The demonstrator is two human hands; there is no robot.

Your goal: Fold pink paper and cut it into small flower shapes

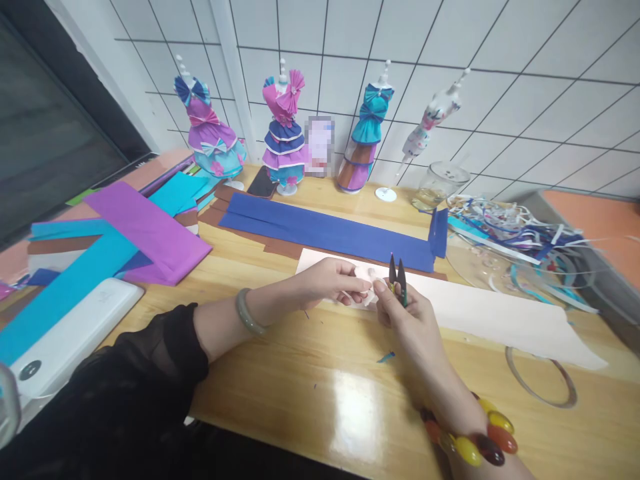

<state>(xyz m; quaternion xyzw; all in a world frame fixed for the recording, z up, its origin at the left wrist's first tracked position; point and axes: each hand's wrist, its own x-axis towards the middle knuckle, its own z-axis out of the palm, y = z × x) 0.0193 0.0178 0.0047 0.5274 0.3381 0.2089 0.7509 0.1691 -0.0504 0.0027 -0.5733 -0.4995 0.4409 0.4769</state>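
My left hand [341, 281] pinches a small pale pink piece [367, 275] over the table. Close beside it, my right hand [407, 310] has its thumb and finger at the piece's right edge and also holds small dark snips [399, 273], blades pointing up and apart. Behind and under the hands lies a long pale pink strip [500, 321] of paper or cloth, running to the right. Beyond it is a folded dark blue strip [320, 228] on top of a brown one [280, 250]. The exact shape of the small piece is partly hidden by my fingers.
Four small dress forms, one at the left [205, 127], stand along the tiled wall. Purple [155, 233] and turquoise strips lie left, beside a white device [80, 333]. At the right are a glass jar [440, 183], a scrap pile [515, 227] and a ring [543, 393] on the table [280, 373].
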